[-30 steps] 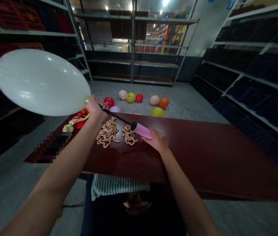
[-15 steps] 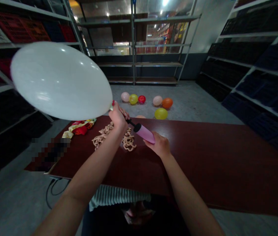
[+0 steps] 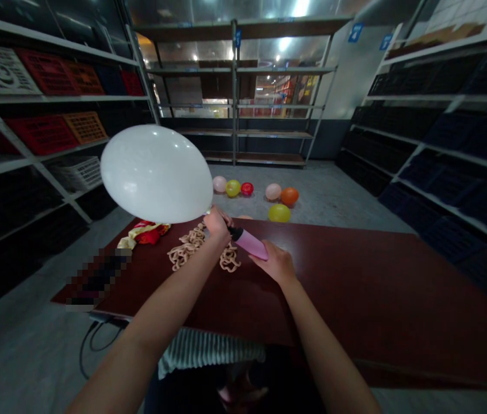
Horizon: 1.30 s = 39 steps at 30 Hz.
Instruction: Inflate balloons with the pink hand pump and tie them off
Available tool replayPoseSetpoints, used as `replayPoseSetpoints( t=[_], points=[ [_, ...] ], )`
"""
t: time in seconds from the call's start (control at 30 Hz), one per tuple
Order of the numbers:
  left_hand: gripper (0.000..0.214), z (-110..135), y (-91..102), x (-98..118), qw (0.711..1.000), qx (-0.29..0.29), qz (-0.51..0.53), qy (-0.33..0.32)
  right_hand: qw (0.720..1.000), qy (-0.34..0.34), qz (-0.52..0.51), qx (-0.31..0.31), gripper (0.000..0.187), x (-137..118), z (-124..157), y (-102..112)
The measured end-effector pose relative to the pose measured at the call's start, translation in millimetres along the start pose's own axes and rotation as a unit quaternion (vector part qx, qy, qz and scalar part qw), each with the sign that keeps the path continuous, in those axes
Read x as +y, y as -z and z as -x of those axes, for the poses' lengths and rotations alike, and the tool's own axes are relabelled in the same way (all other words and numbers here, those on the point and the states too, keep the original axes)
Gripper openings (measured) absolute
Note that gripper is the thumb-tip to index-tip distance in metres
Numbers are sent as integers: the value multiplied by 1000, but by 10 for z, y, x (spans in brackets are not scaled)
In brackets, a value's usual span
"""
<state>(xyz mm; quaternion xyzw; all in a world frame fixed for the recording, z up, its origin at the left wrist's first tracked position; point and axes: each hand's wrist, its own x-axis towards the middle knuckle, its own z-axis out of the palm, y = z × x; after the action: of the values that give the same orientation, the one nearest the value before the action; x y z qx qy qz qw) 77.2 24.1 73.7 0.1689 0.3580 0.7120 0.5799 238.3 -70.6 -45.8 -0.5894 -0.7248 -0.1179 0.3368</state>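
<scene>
A large white balloon [image 3: 157, 172] juts up and left from my left hand [image 3: 218, 224]. That hand is closed round the balloon's neck and the front end of a hand pump, so the joint between them is hidden. My right hand [image 3: 278, 263] grips the rear of the pump's pink barrel [image 3: 252, 244]. Only the black cap shows between my left fingers and the barrel. Under and beside my left wrist lie tangled beige long thin balloons [image 3: 186, 246], with a smaller bunch [image 3: 229, 257] to the right of the wrist.
Crumpled red and cream foil [image 3: 148, 233] lies on the left of the dark red table [image 3: 355, 287]. Several small balloons, including an orange one [image 3: 290, 196], rest on the floor beyond. Shelves [image 3: 234, 135] line the back; crates [image 3: 45, 135] fill those at left.
My left hand and the pump barrel have come closer together, covering the black rod that showed between them. The white balloon appears smaller and lower, farther right; the camera view has tilted up.
</scene>
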Motion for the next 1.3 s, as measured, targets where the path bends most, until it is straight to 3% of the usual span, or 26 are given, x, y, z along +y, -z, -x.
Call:
replayPoseSetpoints(
  t=[0.13, 0.4, 0.57, 0.73, 0.9, 1.07, 1.3],
  points=[
    [50, -34, 134, 278, 999, 11, 19, -29, 999, 9, 22, -23, 48, -25, 14, 29],
    [46, -121, 548, 1066, 996, 35, 58, -57, 993, 49, 58, -86, 47, -163, -16, 205],
    [48, -5, 779, 1305, 994, 32, 89, -59, 988, 59, 73, -126, 49, -366, -10, 461],
    [52, 282, 751, 1157, 989, -2, 116, -88, 990, 37, 83, -112, 50, -599, -47, 612],
    [57, 567, 608, 896, 991, -44, 110, -62, 991, 30, 66, -115, 56, -908, -121, 719],
    [61, 675, 636, 781, 994, -52, 94, -26, 980, 47, 78, -176, 64, -1220, -167, 842],
    [62, 781, 767, 534, 995, -55, 57, -63, 975, 51, 85, -198, 72, -1546, -141, 668]
  ],
)
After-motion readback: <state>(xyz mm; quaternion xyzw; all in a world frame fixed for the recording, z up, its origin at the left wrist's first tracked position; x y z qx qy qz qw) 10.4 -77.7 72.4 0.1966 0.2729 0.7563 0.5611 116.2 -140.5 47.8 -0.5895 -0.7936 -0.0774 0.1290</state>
